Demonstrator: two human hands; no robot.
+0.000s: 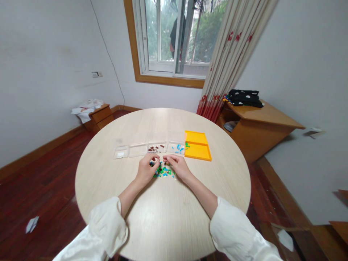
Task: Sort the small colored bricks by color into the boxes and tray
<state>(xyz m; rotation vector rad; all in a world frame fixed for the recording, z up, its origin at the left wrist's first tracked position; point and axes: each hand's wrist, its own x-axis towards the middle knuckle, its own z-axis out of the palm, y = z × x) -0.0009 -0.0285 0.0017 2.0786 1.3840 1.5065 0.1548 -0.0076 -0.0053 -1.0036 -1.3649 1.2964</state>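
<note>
My left hand (147,169) is over the left side of a loose pile of small toy bricks (164,172), mostly green and blue with some darker pieces. Its fingers are curled, thumb close to the fingertips; a dark red-brown bit shows by them. Opposite it, my right hand (179,167) hovers at the pile's right side with its thumb and fingers pinched together. Whatever either hand holds is too small to make out. Behind the hands, a clear box (166,149) contains brown bricks (156,149). Beside it another clear box (170,152) contains blue bricks (178,148).
A yellow open box (199,154) with a few green bricks (187,145) ends the row at right. Further left are two more clear boxes (136,154). All stand on a round wooden table (163,214). A brown desk (268,117) is beyond the table at right.
</note>
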